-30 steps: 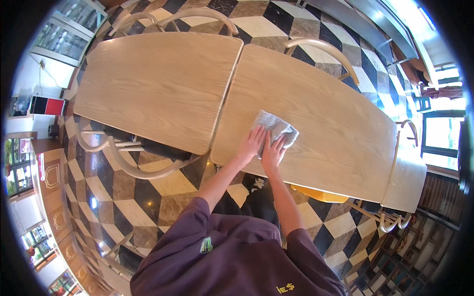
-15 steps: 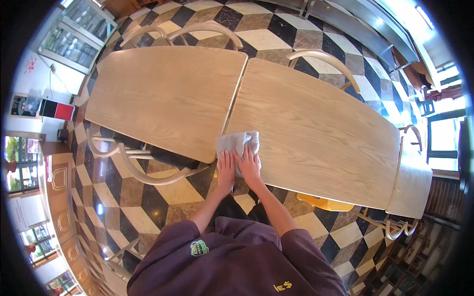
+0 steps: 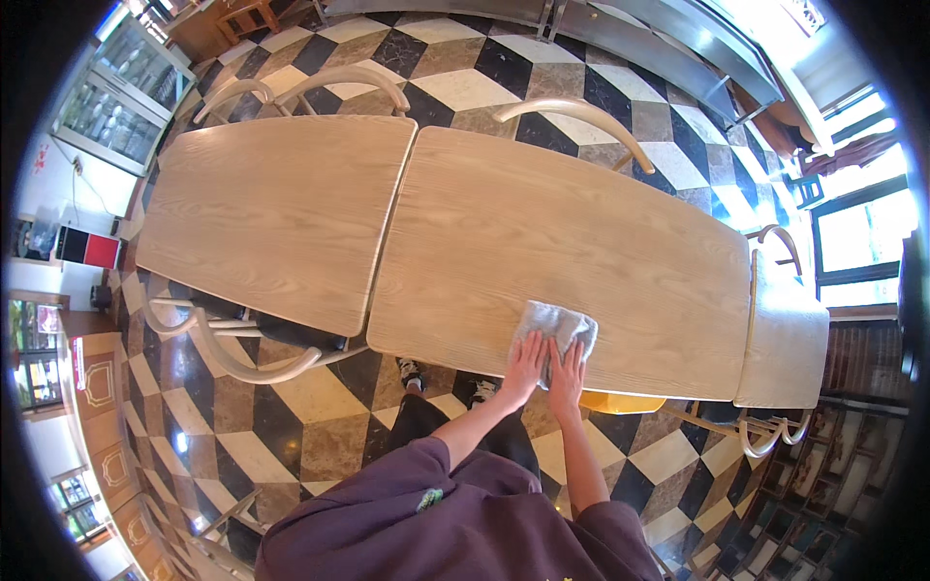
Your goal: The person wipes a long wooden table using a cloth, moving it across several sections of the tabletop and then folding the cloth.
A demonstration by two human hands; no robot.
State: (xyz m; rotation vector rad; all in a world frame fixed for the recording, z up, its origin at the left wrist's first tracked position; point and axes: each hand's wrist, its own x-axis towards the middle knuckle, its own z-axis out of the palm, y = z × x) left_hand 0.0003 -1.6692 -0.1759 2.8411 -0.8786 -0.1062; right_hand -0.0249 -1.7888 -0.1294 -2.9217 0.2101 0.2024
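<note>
Bare forearms (image 3: pixel 583 465) extended forward, left hand (image 3: pixel 524 367) flat, right hand (image 3: pixel 566 379) flat close beside it, fingers (image 3: pixel 570 352) pointing ahead

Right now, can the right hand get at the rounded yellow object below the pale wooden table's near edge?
Probably yes: the right hand rests nearby on the folded gray cloth, and the yellow object looks unobstructed on its near side.

no readable text, green shirt patch (image 3: pixel 429 499) illegible
</note>
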